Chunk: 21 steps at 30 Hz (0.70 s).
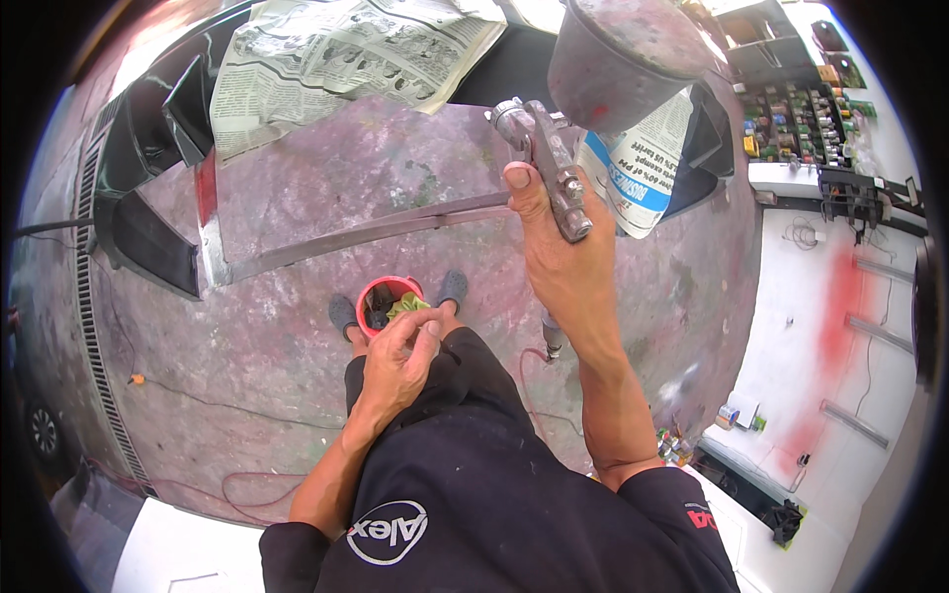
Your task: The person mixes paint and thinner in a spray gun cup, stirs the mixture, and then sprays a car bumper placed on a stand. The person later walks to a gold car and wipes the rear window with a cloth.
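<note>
My right hand (pixel 568 262) is wrapped round the metal spray gun (pixel 554 173), raised in front of me. A large grey, paint-smeared cup (pixel 628 69) sits at the gun's far end. Below the hand a fitting (pixel 552 341) shows, with a reddish hose leading off it. My left hand (pixel 400 366) is lower, in front of my body, its fingers bent in and the thumb close to them. Whatever it may hold is hidden. Beneath it, between my feet, stands a red bucket (pixel 361 306) with a yellow-green cloth (pixel 407 304) and dark things inside.
Ahead lies a large dark, bumper-like part (pixel 158 242) with a long greyish strip (pixel 366 237); newspaper (pixel 346 59) covers some of it. A thin cable (pixel 237 407) crosses the stained floor (pixel 287 341). At left runs a floor grate (pixel 94 346). Shelves of cans (pixel 791 124) stand far right.
</note>
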Tool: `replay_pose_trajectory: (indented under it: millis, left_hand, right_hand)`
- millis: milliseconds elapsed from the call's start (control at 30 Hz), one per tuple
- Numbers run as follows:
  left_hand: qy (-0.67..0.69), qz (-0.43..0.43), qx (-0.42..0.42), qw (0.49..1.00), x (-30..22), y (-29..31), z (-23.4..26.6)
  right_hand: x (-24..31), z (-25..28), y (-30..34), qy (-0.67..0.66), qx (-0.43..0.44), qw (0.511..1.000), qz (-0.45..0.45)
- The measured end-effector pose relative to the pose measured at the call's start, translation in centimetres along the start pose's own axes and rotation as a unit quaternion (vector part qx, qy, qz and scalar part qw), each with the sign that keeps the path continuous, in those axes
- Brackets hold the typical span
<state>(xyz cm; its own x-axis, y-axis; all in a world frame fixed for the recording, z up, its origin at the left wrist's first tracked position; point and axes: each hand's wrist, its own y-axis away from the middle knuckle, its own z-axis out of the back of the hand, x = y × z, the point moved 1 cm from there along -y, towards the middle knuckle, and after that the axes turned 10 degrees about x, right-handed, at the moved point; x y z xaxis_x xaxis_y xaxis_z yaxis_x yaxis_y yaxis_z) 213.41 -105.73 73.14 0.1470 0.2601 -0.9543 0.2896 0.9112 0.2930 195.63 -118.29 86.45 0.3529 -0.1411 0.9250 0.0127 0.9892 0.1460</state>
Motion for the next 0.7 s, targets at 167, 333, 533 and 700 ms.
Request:
replay_pose_trajectory:
  millis: [167, 333, 533, 700]
  left_hand:
    - [0.007, 0.002, 0.004, 1.0, 0.3, 0.0, 0.0]
    - [-0.001, 0.009, 0.006, 1.0, 0.1, 0.1, 0.2]
    - [0.013, -0.019, -0.01, 1.0, 0.5, -0.3, -0.6]
    - [0.018, -0.017, -0.004, 1.0, 1.8, -0.5, -0.7]
  right_hand:
    - [-0.6, -0.3, 0.5, 0.011, 0.029, 0.999, -0.036]
    - [-1.5, -0.8, 0.6, 0.006, 0.023, 1.0, -0.019]
    - [-0.8, 0.6, 0.7, -0.042, 0.005, 0.999, -0.028]
    - [-1.9, 2.1, 1.1, -0.069, -0.001, 0.996, -0.061]
